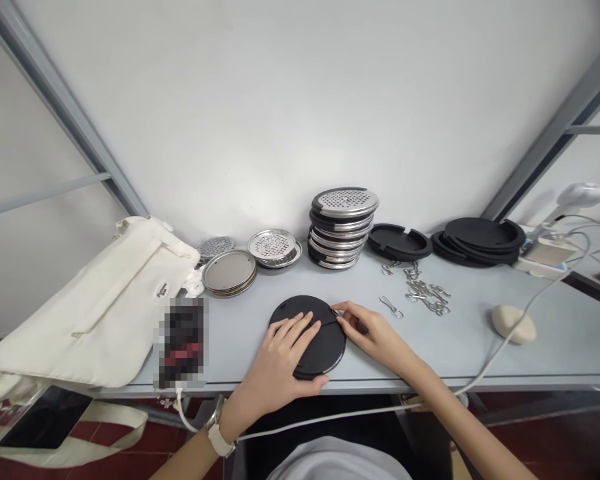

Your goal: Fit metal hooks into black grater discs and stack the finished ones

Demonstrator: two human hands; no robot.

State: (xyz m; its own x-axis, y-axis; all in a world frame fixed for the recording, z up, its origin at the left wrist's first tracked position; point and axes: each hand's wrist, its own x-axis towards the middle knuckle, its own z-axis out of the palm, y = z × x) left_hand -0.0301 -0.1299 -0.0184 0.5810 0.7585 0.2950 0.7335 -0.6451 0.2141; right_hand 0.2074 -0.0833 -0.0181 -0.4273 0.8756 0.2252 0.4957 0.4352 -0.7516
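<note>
A round black disc lies on the grey table near its front edge, with a seam across it and a shiny rim at its lower right. My left hand rests flat on top, fingers stretched out. At the disc's upper right edge, my right hand pinches a small metal wire clip, mostly hidden by the fingertips. A loose metal clip lies right of the hand, and a pile of similar clips is farther right.
Behind the disc stand a tall stack of perforated metal plates in black rims, perforated metal plates and flat metal discs. Black round holders sit at right. A white cable crosses near a computer mouse. A cream bag occupies the left.
</note>
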